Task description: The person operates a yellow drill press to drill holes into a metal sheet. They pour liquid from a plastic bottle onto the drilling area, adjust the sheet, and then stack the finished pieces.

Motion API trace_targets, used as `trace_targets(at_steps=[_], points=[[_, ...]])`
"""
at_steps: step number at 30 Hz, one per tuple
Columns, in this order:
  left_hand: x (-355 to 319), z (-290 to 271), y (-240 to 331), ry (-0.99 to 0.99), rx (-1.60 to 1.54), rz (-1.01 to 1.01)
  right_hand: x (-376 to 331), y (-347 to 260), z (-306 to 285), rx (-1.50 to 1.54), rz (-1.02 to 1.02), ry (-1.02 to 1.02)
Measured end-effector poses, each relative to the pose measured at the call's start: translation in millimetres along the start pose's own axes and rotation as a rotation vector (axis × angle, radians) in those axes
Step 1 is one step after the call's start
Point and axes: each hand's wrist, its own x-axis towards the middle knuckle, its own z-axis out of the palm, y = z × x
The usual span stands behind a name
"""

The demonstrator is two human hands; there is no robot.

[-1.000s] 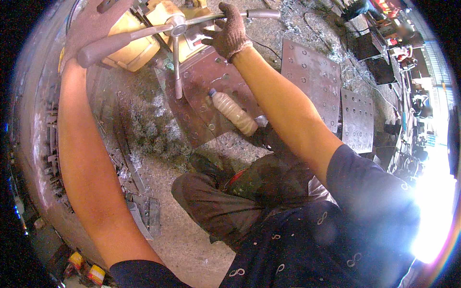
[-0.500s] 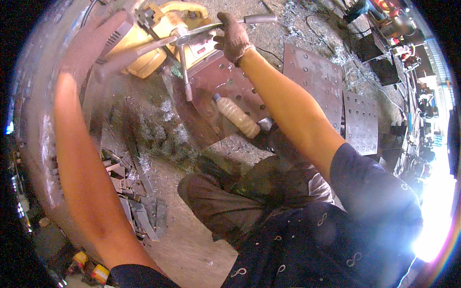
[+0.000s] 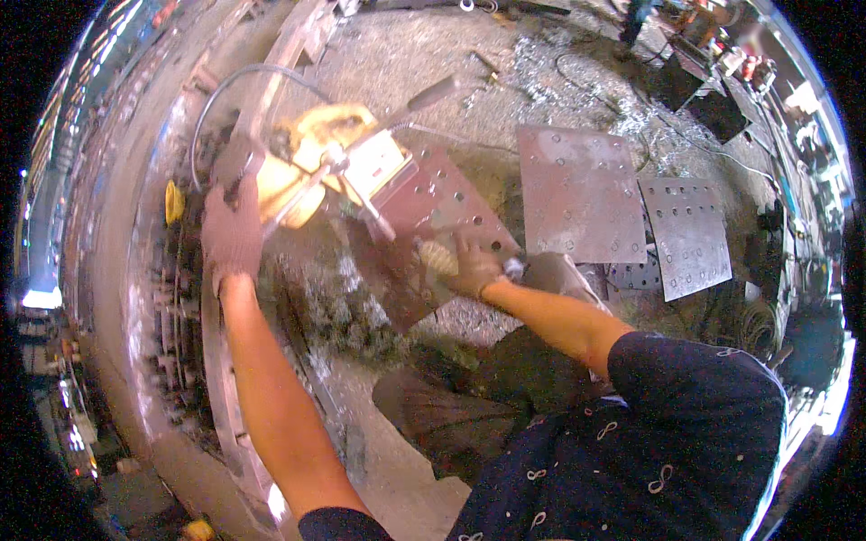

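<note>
A yellow magnetic drill (image 3: 287, 185) with a spoked feed handle (image 3: 336, 162) stands at the upper left on a reddish-brown steel plate (image 3: 456, 203) with rows of holes. My left hand (image 3: 233, 236), in a brown knitted glove, grips the drill's dark motor end at its left side. Lower right of the drill, my gloved right hand (image 3: 474, 263) closes over a plastic bottle (image 3: 437, 258) above the plate. Motion blurs the bottle, and the hand hides part of it. One spoke of the feed handle points down toward the bottle.
More drilled plates (image 3: 582, 194) lie to the right, with a smaller grey one (image 3: 687, 234) beyond. Metal shavings (image 3: 347, 298) cover the ground below the drill. A cable (image 3: 200, 122) loops by its left side. Another person's leg (image 3: 636, 22) shows at the top right.
My right hand has left the feed handle, come down toward me and taken hold of the bottle. My left hand stays at the drill's motor. The view has shifted, so the drill sits lower.
</note>
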Motion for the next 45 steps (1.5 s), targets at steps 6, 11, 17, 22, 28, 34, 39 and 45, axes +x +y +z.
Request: trace_targets(at_steps=[6, 11, 17, 22, 28, 34, 39, 45], points=[[-14, -1, 20, 0.058, -0.024, -0.094, -8, -1, -2, -0.075, -0.005, -0.007], [-9, 5, 14, 0.168, 0.045, -0.008, -6, -6, -9, 0.136, 0.024, -0.077], [-14, -7, 23, 0.068, 0.053, -0.126, -15, -22, -13, 0.239, -0.004, -0.145], [-18, -7, 15, 0.079, 0.084, -0.139, -25, -51, -6, 0.191, 0.014, -0.278], [-26, -11, 30, 0.17, 0.098, -0.135, -28, -60, -13, 0.249, 0.018, -0.259], [-24, -7, 27, 0.149, 0.099, -0.147, -27, -58, -9, 0.26, 0.004, -0.235], [-17, -5, 19, 0.121, 0.12, -0.158, -30, -66, -10, 0.258, 0.042, -0.203], [-24, -1, 12, 0.203, 0.077, -0.118, -57, -60, -22, 0.246, -0.008, -0.056]])
